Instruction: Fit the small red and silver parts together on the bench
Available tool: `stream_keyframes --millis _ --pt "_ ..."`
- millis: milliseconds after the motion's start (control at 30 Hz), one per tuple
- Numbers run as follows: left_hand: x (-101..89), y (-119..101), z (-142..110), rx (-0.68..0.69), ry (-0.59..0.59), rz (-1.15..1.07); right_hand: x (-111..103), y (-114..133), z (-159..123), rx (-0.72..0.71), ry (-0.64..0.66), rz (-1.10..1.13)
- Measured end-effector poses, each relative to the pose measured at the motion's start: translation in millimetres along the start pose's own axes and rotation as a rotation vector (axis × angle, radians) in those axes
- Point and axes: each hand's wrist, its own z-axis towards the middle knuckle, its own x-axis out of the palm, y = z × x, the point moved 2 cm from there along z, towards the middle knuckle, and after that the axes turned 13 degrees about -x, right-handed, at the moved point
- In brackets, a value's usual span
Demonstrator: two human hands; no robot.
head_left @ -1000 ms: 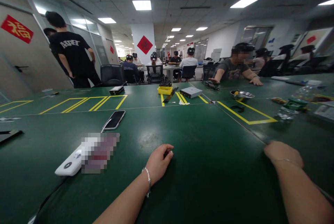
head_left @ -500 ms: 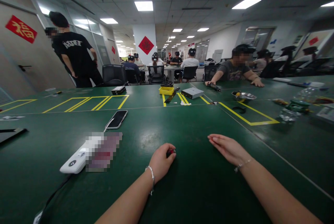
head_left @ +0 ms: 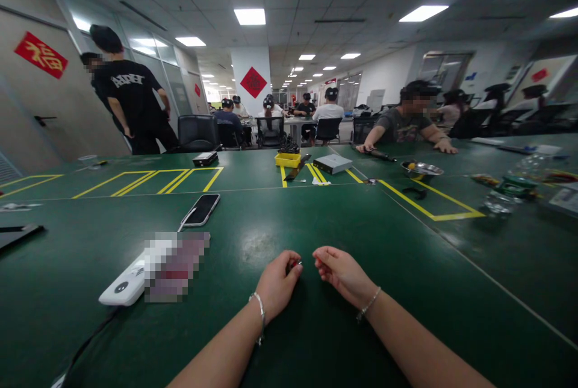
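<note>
Low over the green table (head_left: 253,207), my left hand (head_left: 276,282) is closed around a small red object (head_left: 295,264) with a shiny metallic end. Most of that object is hidden by the fingers, so its kind does not show. Just to the right is my right hand (head_left: 345,276), its thumb and fingers pinched together. A speck of orange-red shows at those fingertips, too small to name. A short gap separates the two hands, and they do not touch.
Left of my hands lie a phone (head_left: 201,209) with a cable and a white power strip (head_left: 124,291). Farther back stand a yellow tray (head_left: 288,160), a grey box (head_left: 333,164) and a metal bowl (head_left: 422,169). Across the table sits a person (head_left: 404,123).
My right hand has moved left and slightly down toward my left hand, and its fingers have gone from stretched out to pinched. The left hand has barely moved and keeps its hold.
</note>
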Motion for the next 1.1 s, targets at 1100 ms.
stream_keyframes --millis 1100 --pt "-1.3 -1.8 -1.8 -0.041 -0.032 -0.017 4.8 -4.4 -5.3 -0.056 0.011 -0.247"
